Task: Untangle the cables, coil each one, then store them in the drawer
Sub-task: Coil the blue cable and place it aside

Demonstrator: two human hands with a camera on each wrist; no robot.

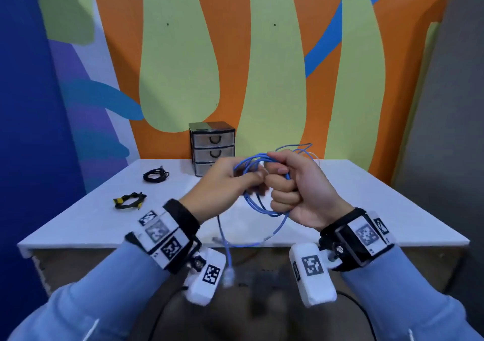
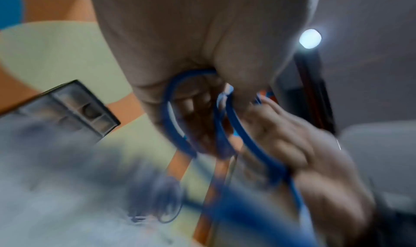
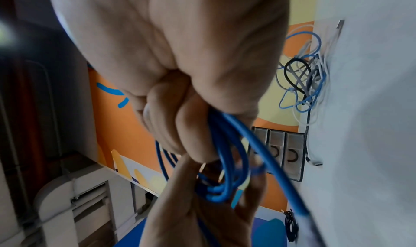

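A blue cable (image 1: 250, 160) is gathered into several loops above the white table (image 1: 366, 210). My right hand (image 1: 280, 183) grips the bundle in a fist. My left hand (image 1: 251, 181) meets it from the left and pinches a strand of the same cable. One loose end hangs below the table edge with a clear plug (image 1: 228, 275). In the right wrist view the fist (image 3: 180, 117) wraps the blue loops (image 3: 225, 162), with the left hand (image 3: 191, 215) beneath. The blurred left wrist view shows the cable (image 2: 247, 140) running through my left fingers (image 2: 202, 108). A small three-drawer unit (image 1: 213, 147), drawers closed, stands at the table's back.
A tangle of blue, white and black cables (image 3: 303, 76) lies at the back of the table, partly hidden behind my right hand in the head view. A coiled black cable (image 1: 156, 175) and a coiled black-and-yellow cable (image 1: 130, 200) lie at the left.
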